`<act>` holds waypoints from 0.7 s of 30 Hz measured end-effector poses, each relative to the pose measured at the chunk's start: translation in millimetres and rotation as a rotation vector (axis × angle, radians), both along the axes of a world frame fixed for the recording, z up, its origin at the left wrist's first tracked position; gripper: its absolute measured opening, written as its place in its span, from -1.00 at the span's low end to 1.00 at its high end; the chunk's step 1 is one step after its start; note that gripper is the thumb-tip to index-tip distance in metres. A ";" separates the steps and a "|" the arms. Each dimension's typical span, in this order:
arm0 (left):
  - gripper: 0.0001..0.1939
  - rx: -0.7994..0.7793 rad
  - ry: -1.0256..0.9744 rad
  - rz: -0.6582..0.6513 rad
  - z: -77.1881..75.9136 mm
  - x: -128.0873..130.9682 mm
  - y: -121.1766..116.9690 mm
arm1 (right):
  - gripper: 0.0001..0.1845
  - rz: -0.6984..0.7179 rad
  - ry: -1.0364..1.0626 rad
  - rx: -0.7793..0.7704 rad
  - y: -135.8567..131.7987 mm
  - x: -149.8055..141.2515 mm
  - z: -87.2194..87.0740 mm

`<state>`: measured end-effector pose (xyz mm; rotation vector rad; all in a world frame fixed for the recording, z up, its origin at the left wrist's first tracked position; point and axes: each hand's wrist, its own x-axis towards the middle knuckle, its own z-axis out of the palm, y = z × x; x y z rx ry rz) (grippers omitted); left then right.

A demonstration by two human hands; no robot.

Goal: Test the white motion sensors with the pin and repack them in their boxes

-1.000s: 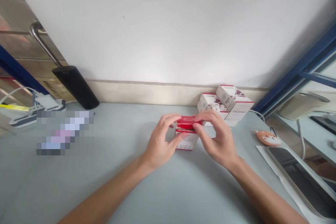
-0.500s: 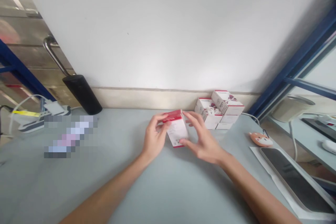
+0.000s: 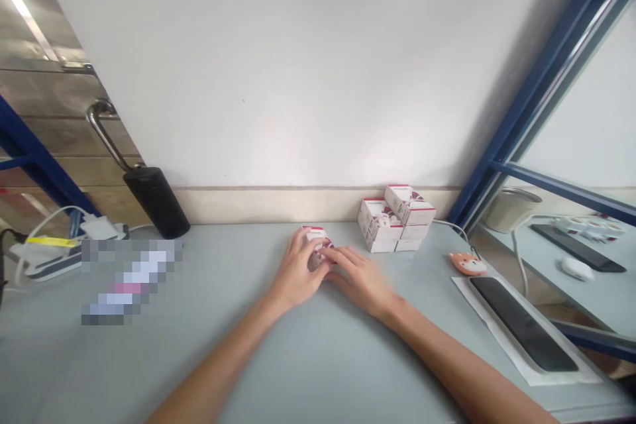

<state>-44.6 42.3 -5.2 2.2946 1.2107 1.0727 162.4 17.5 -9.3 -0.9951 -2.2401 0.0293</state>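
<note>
Beyond my left hand (image 3: 297,270) and right hand (image 3: 362,280) rises the wall (image 3: 288,93); beneath them spreads the bench (image 3: 258,364). Past my right hand stands the stack (image 3: 412,217) of cartons, and farther right of that hand lies the dark slab (image 3: 524,324). My left hand curls round the box (image 3: 314,234), fingers along its left and far sides. My right hand lays its fingertips over the box's right part; I cannot tell whether it pinches. The box sits between both hands, largely covered. A second ago its red end faced me with the flap parted; now a white, printed face shows uppermost. I judge that handling has shifted from flap to body. Smallest, the orange pouch (image 3: 467,264) lies right of my right hand, well apart.
</note>
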 end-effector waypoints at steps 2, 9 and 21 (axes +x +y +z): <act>-0.59 -0.074 0.105 -0.038 2.0 -5.0 0.4 | -0.48 0.050 0.047 0.046 -0.3 3.6 3.6; -0.56 -0.065 0.321 0.063 8.9 -50.7 29.3 | -0.63 -0.454 0.086 0.344 18.0 44.4 31.2; -0.49 -0.086 0.332 0.305 -3.0 -88.9 49.7 | -0.68 -0.700 -0.120 0.298 29.6 76.3 27.7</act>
